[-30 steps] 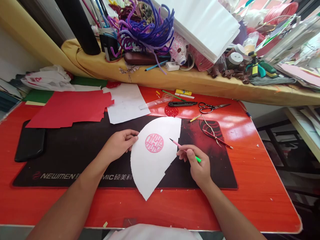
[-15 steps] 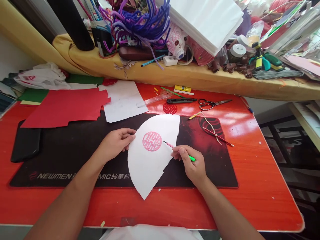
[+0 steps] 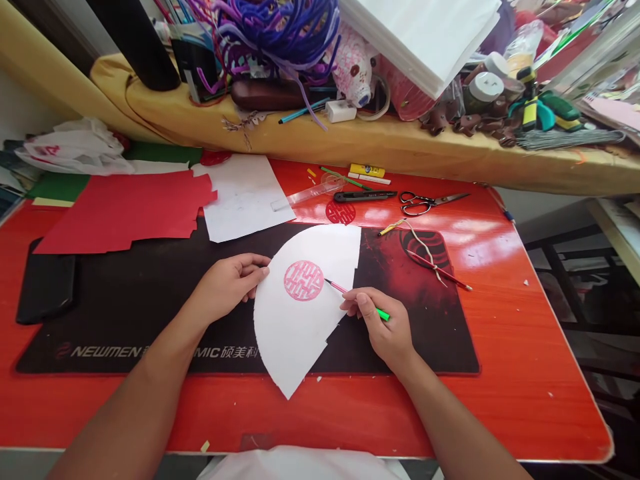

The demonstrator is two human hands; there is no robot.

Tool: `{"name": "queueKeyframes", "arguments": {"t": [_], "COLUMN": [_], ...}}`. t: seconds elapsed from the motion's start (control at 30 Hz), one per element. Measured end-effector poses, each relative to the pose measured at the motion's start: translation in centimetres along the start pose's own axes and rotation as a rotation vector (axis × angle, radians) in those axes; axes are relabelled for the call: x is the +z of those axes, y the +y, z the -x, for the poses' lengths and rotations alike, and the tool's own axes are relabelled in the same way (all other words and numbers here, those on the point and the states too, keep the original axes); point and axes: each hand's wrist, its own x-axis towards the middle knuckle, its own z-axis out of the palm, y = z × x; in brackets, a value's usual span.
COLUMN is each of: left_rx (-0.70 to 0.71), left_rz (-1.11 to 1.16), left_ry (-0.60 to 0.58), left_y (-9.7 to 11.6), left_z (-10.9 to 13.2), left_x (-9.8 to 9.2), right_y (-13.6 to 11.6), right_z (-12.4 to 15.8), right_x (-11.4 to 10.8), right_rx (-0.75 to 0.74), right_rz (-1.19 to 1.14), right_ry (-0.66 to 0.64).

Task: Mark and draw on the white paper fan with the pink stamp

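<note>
Head-worn view, forward and down

White glare (image 3: 483, 233) shines on the red bench (image 3: 530, 400); a yellow cloth-draped ledge (image 3: 400, 148) runs behind; a pale wall (image 3: 17, 103) stands left.

Right hand (image 3: 384, 323), one, shifting leftward across the white fan-shaped paper (image 3: 293, 340), pink-and-green pen (image 3: 336, 287), one, travelling along, dark tip (image 3: 327, 281) closing in on the pink double-happiness emblem's (image 3: 303, 281) right edge
</note>
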Motion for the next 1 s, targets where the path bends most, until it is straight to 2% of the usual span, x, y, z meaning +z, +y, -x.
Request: {"name": "queueKeyframes", "arguments": {"t": [0.2, 0.33, 0.47, 0.6, 0.7, 0.77, 0.87, 1.0], "left_rx": [-0.012, -0.023, -0.037, -0.048, -0.050, -0.050, -0.043, -0.024], "left_rz": [0.003, 0.017, 0.033, 0.031, 0.032, 0.036, 0.035, 0.032], "left_ry": [-0.003, -0.013, -0.021, -0.029, -0.028, -0.028, -0.029, -0.042], "left_y": [0.2, 0.2, 0.4, 0.5, 0.4, 0.3, 0.0, -0.2], "left_z": [0.0, -0.1, -0.2, -0.2, -0.2, -0.3, -0.4, -0.5], "left_x": [-0.1, -0.1, -0.1, -0.2, -0.2, -0.2, -0.2, -0.2], "right_y": [-0.2, -0.5, -1.1, -1.2, -0.8, -0.6, -0.7, -1.2], "right_z": [0.2, -0.1, -2.4, -6.7, -10.2, -12.0, -13.6, -14.0], "right_x": [0.1, -0.4, -2.1, -3.9, -4.4, -4.7, -5.7, -8.3], "right_rx": [0.006, 0.052, 0.058, 0.010, -0.063, -0.059, -0.029, 0.019], "right_rz": [-0.030, -0.099, -0.041, 0.190, 0.418, 0.541, 0.662, 0.765], "right_ry": [0.025, 0.166, 0.270, 0.201, 0.218, 0.184, 0.089, 0.084]}}
